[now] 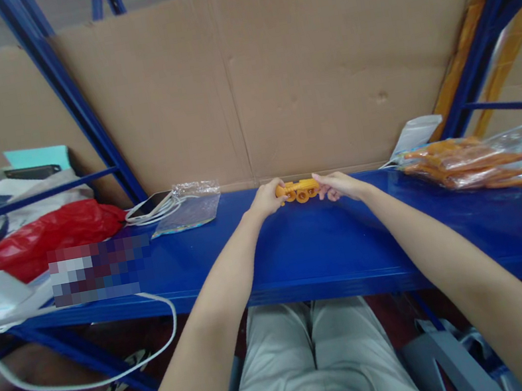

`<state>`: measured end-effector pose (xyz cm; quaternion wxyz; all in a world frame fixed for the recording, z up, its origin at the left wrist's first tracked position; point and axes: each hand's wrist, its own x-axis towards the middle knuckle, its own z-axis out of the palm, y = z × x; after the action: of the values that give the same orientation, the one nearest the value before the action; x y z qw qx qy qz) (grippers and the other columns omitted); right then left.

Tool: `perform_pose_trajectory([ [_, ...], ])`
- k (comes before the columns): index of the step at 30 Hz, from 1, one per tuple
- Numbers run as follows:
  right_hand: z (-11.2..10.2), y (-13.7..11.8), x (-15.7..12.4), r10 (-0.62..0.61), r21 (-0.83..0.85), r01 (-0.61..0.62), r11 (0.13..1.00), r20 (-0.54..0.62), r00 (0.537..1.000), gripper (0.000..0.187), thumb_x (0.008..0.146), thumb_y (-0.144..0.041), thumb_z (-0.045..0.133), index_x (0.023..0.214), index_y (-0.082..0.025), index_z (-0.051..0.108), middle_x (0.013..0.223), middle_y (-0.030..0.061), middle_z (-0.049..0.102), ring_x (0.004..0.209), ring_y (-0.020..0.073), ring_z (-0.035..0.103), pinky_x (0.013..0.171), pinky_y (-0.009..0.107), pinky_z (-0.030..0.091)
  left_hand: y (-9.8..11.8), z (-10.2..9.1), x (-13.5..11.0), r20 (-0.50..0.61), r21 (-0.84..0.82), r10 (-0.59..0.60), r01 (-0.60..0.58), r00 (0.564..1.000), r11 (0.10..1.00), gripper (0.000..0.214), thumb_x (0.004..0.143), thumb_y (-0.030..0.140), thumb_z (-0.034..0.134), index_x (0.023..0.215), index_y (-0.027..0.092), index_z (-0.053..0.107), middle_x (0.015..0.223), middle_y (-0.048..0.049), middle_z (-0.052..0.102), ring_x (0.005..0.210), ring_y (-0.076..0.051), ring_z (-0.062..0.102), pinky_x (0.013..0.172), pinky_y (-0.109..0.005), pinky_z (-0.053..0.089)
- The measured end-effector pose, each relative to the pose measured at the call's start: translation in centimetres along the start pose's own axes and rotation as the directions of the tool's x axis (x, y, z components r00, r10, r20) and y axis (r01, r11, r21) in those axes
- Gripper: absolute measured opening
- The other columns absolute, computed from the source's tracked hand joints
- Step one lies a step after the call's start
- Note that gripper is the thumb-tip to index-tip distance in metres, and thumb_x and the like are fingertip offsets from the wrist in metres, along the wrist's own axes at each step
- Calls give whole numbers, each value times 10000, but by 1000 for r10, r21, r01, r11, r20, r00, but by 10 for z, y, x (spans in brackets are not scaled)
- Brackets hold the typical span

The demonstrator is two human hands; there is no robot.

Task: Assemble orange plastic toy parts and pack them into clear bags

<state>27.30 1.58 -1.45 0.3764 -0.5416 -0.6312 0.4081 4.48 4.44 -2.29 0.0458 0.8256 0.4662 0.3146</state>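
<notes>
A small yellow toy vehicle with several round wheels along its lower side is held level between my two hands, near the back of the blue shelf. My left hand is closed on its left end, thumb and fingers pinching it. At the other end, the fingers of my right hand grip it, some of them curled below. The parts under my fingertips are hidden. Whether the wheels touch the shelf, I cannot tell.
To the left lie a clear plastic bag, a phone with a white cable, and a red bag. Plastic-wrapped orange pieces lie at right. A cardboard wall stands behind, between blue posts. A white cable hangs over the front edge.
</notes>
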Motion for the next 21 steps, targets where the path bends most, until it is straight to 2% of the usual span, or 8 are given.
perform_pose_trajectory([
  [2,-3,2,0,-40,19,40,999,2,999,305,883,-419,656,1010,-142,648,776,67,718,458,70,546,401,169,386,-1,-1,0,5,-23,-11,11,1000,1000,267,744,104,704,975,187,600,727,11,654,725,-144,637,735,-266,496],
  [5,-6,6,2,-85,44,85,995,-5,996,403,828,-241,726,1206,-185,599,959,70,734,555,75,606,465,165,443,-1,-2,-1,8,-62,-17,17,1000,998,260,736,102,706,957,185,599,711,11,653,703,-145,638,738,-273,497],
  [11,-7,9,6,-111,6,111,994,24,994,287,833,-228,707,1106,-156,654,957,93,743,559,73,592,450,156,433,-2,-1,-1,9,-61,-1,2,1000,998,269,726,94,701,950,196,593,706,22,641,709,-145,628,751,-273,489],
  [14,-8,8,6,-110,6,110,994,28,994,301,848,-269,700,1121,-155,651,970,100,744,565,78,607,454,158,439,-4,0,0,14,-83,-12,13,1000,996,268,731,84,690,951,195,586,703,26,623,708,-145,613,747,-267,473],
  [16,-10,8,7,-108,-3,108,994,-13,994,308,866,-283,680,1142,-151,644,1003,113,738,577,84,623,471,170,455,-8,1,0,10,-88,-22,23,1000,996,265,745,75,665,966,193,577,737,15,624,730,-150,608,755,-271,466],
  [18,-14,10,9,-117,-68,110,992,-102,988,285,889,-274,647,1138,-135,647,1019,130,732,605,101,641,514,195,485,-13,1,0,-1,-70,-28,28,1000,997,265,759,50,621,979,189,569,809,-12,634,794,-164,610,785,-284,464],
  [21,-22,17,13,-183,-340,88,936,-257,949,247,906,-213,586,1110,-97,665,1048,160,720,780,176,691,705,285,552,-22,0,0,-12,-11,-76,75,997,997,283,770,9,546,986,191,564,921,-53,629,905,-189,607,837,-302,464],
])
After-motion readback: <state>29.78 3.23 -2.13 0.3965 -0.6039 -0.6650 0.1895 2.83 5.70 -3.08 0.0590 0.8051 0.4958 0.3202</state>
